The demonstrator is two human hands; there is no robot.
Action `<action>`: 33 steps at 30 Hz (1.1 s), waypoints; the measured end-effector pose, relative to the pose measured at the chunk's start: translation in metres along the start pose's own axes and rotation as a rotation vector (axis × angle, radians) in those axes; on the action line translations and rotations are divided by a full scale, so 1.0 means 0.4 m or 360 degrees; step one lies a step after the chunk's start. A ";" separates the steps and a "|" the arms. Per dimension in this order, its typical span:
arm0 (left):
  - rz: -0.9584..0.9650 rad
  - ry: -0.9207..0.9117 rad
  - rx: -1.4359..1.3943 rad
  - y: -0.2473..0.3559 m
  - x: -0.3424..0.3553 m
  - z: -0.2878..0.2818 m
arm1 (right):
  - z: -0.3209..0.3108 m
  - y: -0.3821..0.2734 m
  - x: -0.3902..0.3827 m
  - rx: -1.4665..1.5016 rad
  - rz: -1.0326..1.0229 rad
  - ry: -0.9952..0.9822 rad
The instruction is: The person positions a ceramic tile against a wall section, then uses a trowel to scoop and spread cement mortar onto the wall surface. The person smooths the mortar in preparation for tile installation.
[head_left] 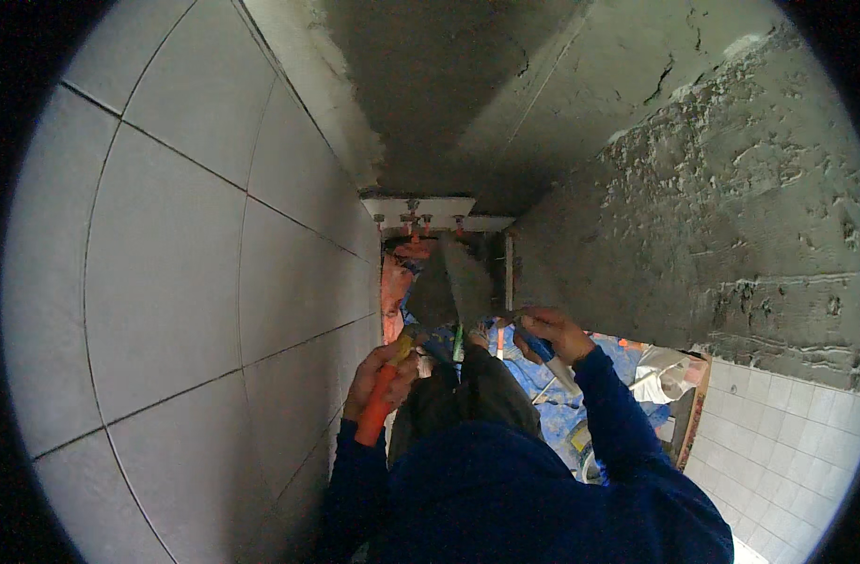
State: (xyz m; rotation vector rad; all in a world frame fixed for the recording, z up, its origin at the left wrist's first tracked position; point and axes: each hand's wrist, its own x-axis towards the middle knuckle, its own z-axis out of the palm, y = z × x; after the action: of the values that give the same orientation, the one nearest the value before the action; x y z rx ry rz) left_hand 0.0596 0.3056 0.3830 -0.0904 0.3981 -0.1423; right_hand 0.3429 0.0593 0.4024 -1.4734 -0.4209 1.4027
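Note:
My left hand grips a tool with an orange and yellow handle, low in front of my body. My right hand is closed on a trowel with a blue handle. Two grey metal blades point forward between my hands, close together or overlapping; I cannot tell whether they touch.
Large white tiles cover the left wall; rough grey plaster coats the right, above small tiles. Pipe fittings are at the far end. A crumpled blue sheet with assorted items lies below, around my legs.

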 end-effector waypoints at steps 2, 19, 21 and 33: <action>0.0040 -0.0012 -0.0062 -0.019 -0.009 -0.031 | -0.017 -0.008 0.014 -0.0191 0.0108 -0.0067; 0.0300 0.0715 0.0067 -0.033 0.137 -0.175 | 0.156 -0.136 0.439 -0.1373 -0.0338 0.0107; 0.0298 0.0749 0.0309 -0.029 0.133 -0.201 | 0.190 -0.126 0.523 -0.1542 -0.0316 0.0145; -0.0071 0.0860 0.0380 0.015 0.089 -0.251 | 0.287 -0.004 0.812 -0.1838 -0.0579 0.0255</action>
State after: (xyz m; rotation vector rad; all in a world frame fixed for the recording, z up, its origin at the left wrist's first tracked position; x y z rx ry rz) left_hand 0.0535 0.2998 0.2767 0.1799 0.9148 -0.2583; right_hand 0.3266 0.3689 0.2523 -2.2118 -1.4691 0.6985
